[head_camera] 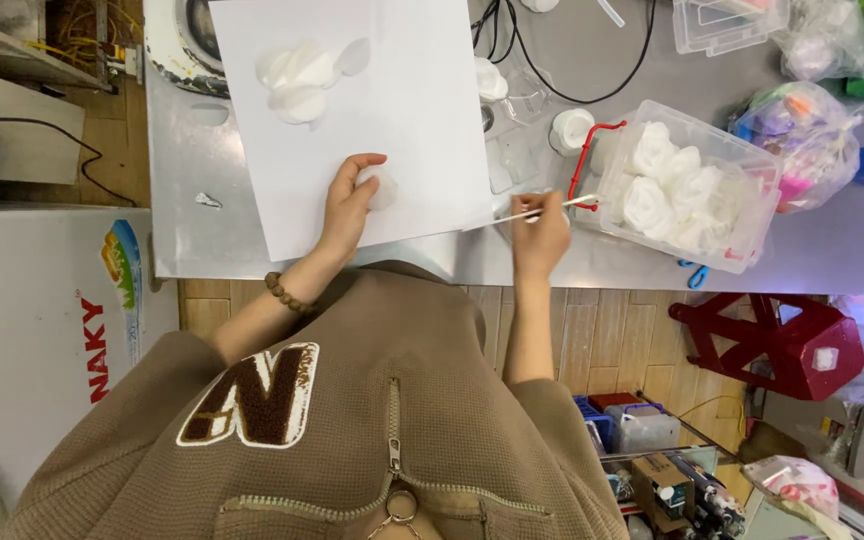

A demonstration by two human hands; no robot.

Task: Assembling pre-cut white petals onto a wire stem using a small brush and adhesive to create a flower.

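- Left hand [350,205] curled closed around a small white foam piece [384,187], pressing it onto the white sheet [402,110] near the sheet's near edge.
- Right hand [540,235] pinches a thin white stick [542,209]. Its long axis runs roughly left-right, tilted slightly up to the right; the far tip sits at the rim of the clear bin [752,160], the near tip points back toward the sheet.
- Key relation: the foam piece lies to the left of the stick's near end, apart, with the corner of the sheet between them. The left hand is on the piece; the right hand is well off it.
- The clear bin, just right of the right hand, is loaded with white foam flowers [667,185] and has a red wire handle at its left end.
- Loose white petals [297,75] are heaped on the far part of the sheet.
- Metal worktop [192,170] carries everything; bags of coloured material [802,140] lie beyond the bin.
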